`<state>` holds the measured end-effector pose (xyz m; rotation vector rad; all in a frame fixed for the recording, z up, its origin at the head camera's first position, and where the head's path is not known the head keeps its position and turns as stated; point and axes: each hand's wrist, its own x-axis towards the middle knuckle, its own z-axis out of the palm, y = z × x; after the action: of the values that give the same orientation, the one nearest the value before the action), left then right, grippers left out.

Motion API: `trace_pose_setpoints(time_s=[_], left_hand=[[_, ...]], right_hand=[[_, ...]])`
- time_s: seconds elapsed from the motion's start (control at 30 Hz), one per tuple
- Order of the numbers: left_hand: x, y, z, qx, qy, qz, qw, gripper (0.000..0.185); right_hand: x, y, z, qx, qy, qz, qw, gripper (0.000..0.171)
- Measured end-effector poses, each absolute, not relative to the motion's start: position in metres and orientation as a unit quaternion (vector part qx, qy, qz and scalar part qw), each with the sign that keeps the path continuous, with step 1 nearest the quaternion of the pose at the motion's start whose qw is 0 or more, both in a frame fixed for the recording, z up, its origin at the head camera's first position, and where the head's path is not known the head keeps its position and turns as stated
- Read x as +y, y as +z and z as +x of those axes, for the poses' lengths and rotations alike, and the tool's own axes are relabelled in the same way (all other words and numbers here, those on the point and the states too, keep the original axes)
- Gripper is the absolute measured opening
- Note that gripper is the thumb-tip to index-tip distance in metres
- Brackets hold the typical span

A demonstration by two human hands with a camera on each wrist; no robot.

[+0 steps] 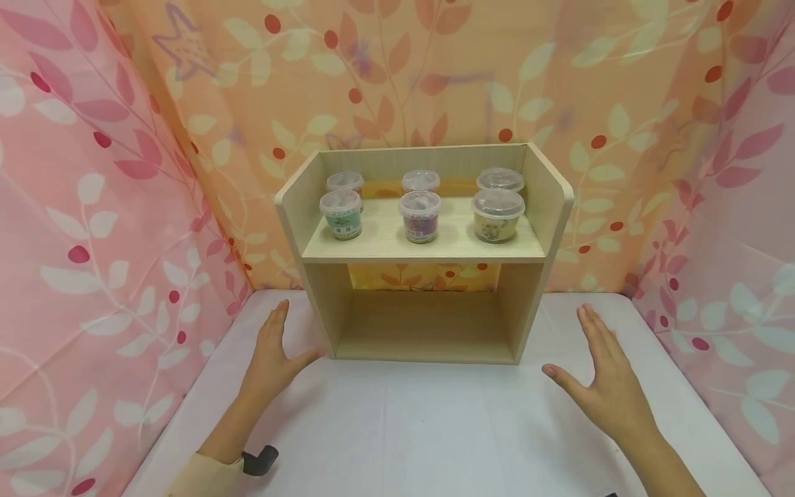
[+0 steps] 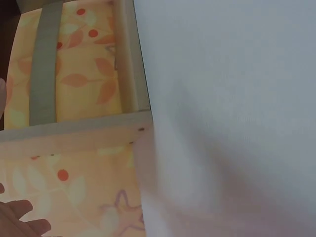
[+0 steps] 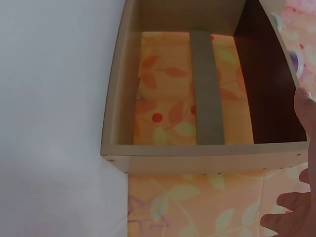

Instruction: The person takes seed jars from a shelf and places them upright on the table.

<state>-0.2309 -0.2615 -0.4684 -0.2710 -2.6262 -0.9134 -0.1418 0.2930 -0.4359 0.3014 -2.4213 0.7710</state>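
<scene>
A light wooden shelf unit [image 1: 424, 257] stands at the back of the white table [image 1: 435, 428]. Its upper board carries several small lidded tubs, among them a green one [image 1: 341, 213], a purple one [image 1: 419, 215] and a yellow one [image 1: 497, 214]. The lower bay is bare. My left hand [image 1: 272, 352] lies flat on the table with straight fingers, its thumb close to the shelf's left foot. My right hand [image 1: 599, 376] hovers flat to the right of the shelf, apart from it. Neither holds anything. The right wrist view shows the shelf [image 3: 197, 89] from its side.
Pink and orange leaf-print cloth [image 1: 93, 207] walls the table on the left, back and right. White tabletop stretches in front of the shelf, between both hands.
</scene>
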Motion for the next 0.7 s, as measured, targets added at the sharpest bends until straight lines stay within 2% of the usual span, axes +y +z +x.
trace_pose_setpoints(time_s=[0.37,0.7], left_hand=[[-0.243,-0.481,-0.241,-0.873,-0.441,-0.074,0.194,0.103],[-0.23,-0.485,-0.249,-0.81,-0.556,-0.056,0.179,0.09]], right_hand=[[0.279,-0.421,-0.136,-0.894,0.346,0.091,0.27,0.106],[0.268,-0.406,-0.139,-0.872,0.37,0.115,0.298,0.1]])
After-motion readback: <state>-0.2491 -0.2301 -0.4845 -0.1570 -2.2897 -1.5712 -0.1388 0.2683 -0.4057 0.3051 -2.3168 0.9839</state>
